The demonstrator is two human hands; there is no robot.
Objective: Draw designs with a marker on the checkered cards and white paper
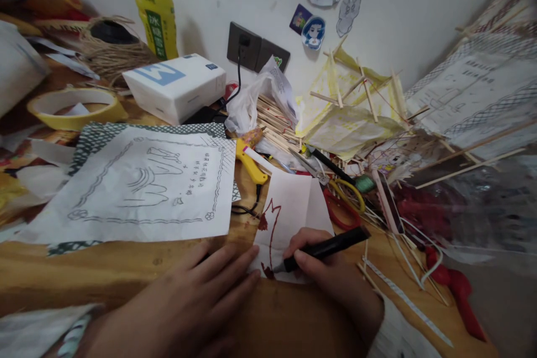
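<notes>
My right hand (pixel 323 260) grips a black marker (pixel 331 246), its tip touching a folded white paper (pixel 293 201). On that paper a dark red drawing (pixel 272 221) shows a pointed, crown-like shape, a long curved line and filled patches at top and bottom. Flat on the table lies my left hand (pixel 197 285), fingers stretched out, fingertips at the paper's lower left edge. Left of the paper rests a larger sheet with a pencil drawing (pixel 157 179) inside a scalloped border, on top of green patterned paper (pixel 96 137).
Behind the paper sit a yellow glue gun (pixel 251 162), red-handled scissors (pixel 342 210) and a bundle of thin sticks (pixel 274 123). A white box (pixel 176 86), yellow tape roll (pixel 78 107) and drink bottle (pixel 155 11) stand back left. Paper-and-stick frames (pixel 352 106) fill the right.
</notes>
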